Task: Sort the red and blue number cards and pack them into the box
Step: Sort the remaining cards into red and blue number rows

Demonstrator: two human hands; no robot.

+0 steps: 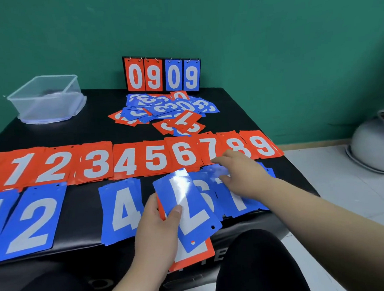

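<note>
Red number cards (pixel 124 160) lie in a row from 1 to 9 across the black table (pixel 84 129). Below them runs a row of blue cards (pixel 33 220) showing 1, 2, 4, 6 and 7. A mixed heap of red and blue cards (pixel 166 111) sits farther back. My left hand (pixel 156 228) grips a small stack, a blue upside-down 7 (pixel 190 210) on top with a red card under it. My right hand (pixel 240 174) lies with fingers spread on the blue cards near the 7 and 8. The clear plastic box (pixel 46 98) stands at the back left.
A scoreboard stand (pixel 162 74) showing 0 9 0 9 stands at the table's far edge against the green wall. A white pot (pixel 375 143) sits on the tiled floor to the right. My dark-clothed knees are below the table's front edge.
</note>
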